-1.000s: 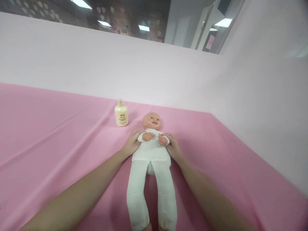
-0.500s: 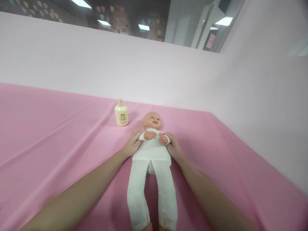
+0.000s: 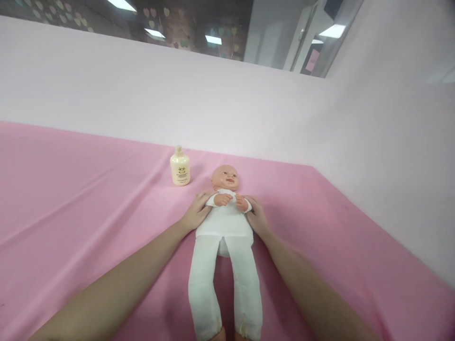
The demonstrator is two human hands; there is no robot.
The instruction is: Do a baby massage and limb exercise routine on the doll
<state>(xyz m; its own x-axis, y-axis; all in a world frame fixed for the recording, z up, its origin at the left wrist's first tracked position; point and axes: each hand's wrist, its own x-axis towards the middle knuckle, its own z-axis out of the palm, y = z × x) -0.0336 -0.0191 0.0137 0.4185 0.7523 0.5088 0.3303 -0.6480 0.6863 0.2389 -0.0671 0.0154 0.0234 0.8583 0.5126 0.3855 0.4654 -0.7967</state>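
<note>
Hands flank a doll (image 3: 224,222) lying face-up on the pink tabletop (image 3: 88,213), its long axis running straight away from the person, head farthest. Left hand (image 3: 195,211) and right hand (image 3: 256,217) each press a side of its torso, equally near; neither grip closes round it. A lotion bottle (image 3: 179,166) stands left of its head.

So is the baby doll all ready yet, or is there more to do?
The doll already lies face up on the pink sheet, dressed in white. Right now the left hand and right hand press against its sides near the shoulders. The cream bottle stands upright beside its head, untouched, so using it looks still to come.
</note>
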